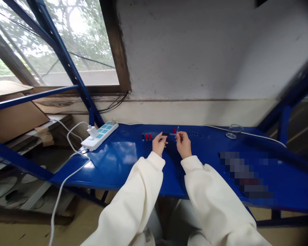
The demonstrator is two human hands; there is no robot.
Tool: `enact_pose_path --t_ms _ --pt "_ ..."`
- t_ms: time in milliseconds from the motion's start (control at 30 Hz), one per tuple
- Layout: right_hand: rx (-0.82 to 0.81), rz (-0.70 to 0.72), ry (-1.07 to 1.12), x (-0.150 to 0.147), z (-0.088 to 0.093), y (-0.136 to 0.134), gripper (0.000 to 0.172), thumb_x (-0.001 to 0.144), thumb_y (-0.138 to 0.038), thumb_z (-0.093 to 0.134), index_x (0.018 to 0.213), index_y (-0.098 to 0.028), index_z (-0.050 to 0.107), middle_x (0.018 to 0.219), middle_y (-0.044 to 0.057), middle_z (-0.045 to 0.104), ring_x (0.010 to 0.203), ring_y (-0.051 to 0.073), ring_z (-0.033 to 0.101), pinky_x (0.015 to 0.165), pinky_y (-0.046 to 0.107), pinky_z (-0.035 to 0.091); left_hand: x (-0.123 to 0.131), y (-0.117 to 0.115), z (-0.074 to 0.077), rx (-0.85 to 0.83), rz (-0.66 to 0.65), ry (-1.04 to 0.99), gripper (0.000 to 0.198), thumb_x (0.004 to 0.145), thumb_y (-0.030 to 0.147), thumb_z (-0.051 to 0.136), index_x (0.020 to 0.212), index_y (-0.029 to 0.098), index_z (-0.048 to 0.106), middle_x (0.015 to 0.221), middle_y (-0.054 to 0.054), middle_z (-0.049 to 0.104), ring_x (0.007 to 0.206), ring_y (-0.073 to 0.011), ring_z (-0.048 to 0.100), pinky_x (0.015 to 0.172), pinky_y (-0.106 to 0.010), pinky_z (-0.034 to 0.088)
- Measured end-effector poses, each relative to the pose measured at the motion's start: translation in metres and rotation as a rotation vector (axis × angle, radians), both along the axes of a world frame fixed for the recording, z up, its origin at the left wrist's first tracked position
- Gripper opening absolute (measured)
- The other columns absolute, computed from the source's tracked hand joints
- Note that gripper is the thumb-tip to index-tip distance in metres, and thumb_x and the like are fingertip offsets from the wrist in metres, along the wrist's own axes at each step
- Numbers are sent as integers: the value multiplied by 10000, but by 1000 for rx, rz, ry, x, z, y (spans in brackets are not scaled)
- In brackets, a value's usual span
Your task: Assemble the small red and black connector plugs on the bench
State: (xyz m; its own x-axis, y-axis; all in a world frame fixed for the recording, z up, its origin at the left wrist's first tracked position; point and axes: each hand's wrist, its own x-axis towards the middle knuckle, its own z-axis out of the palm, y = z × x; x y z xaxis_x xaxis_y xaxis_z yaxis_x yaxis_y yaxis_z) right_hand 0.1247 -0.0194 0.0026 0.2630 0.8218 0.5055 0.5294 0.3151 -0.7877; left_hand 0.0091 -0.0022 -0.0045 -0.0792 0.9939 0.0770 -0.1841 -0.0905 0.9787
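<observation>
While both hands meet over the far middle of the blue worktop point(123, 160), the left hand point(159, 144) pinches a small black part point(165, 134) and the right hand point(183, 145) pinches a thin clear piece point(177, 130). The pieces are tiny; a loose pinch could drop one among the 3 caps point(146, 137) at left.
</observation>
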Motion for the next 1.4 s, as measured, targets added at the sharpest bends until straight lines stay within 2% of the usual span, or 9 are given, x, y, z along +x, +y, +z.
enact_pose_path --t_ms 133,300,433,600,700,1067,1200,1333,1400 --pt "8 40 37 0 -2 1 268 823 -361 341 934 -155 473 842 83 596 742 147 570 683 268 439 1 -3 -1 45 -88 23 405 705 245 579 1094 138 553 930 -95 634 543 -68 553 408 -163 377" --pt "-14 34 72 2 -6 5 291 819 -342 343 975 -138 480 807 87 610 642 139 571 648 275 451 0 -3 0 150 18 85 332 691 289 593 978 120 598 843 -95 651 517 -71 549 448 -188 422" --pt "-50 20 52 1 -11 7 313 809 -273 330 1041 -127 482 816 96 623 614 144 573 654 296 458 2 -2 -2 215 27 149 274 683 295 599 890 114 590 759 -70 641 521 -81 557 508 -220 469" --pt "-148 14 -28 1 -13 7 432 727 -124 339 1148 -129 437 900 100 627 740 174 594 723 326 456 6 -10 -2 368 76 490 199 726 279 551 882 164 598 788 -34 636 549 -71 540 577 -224 468" --pt "-182 10 -95 0 -13 6 486 689 -98 361 1168 -136 431 918 100 627 814 193 592 752 334 450 7 -16 2 449 90 671 172 752 257 516 889 191 598 820 -17 637 601 -77 545 632 -222 459" --pt "-136 -49 -158 3 -13 7 473 674 -86 351 1132 -134 460 882 95 627 794 198 589 727 329 453 6 -21 12 443 75 932 167 796 266 463 916 201 560 884 -16 620 729 -109 560 658 -223 430" --pt "-131 -24 -145 2 -14 7 457 685 -104 369 1131 -146 457 879 90 627 774 199 594 711 331 455 1 -16 31 486 -7 1065 169 805 267 452 916 208 565 865 -17 621 764 -127 546 684 -246 416" --pt "-70 81 -107 0 -15 6 471 688 -91 353 1148 -158 426 832 57 629 717 162 594 697 306 456 -12 1 71 606 -151 1283 129 770 271 512 831 206 605 869 -28 612 859 -169 508 763 -301 370" --pt "-42 113 -111 -1 -14 6 482 686 -86 350 1158 -161 412 825 46 628 703 151 588 695 296 453 -21 12 90 643 -166 1370 120 752 276 539 805 200 617 916 -41 597 924 -194 480 805 -342 330"
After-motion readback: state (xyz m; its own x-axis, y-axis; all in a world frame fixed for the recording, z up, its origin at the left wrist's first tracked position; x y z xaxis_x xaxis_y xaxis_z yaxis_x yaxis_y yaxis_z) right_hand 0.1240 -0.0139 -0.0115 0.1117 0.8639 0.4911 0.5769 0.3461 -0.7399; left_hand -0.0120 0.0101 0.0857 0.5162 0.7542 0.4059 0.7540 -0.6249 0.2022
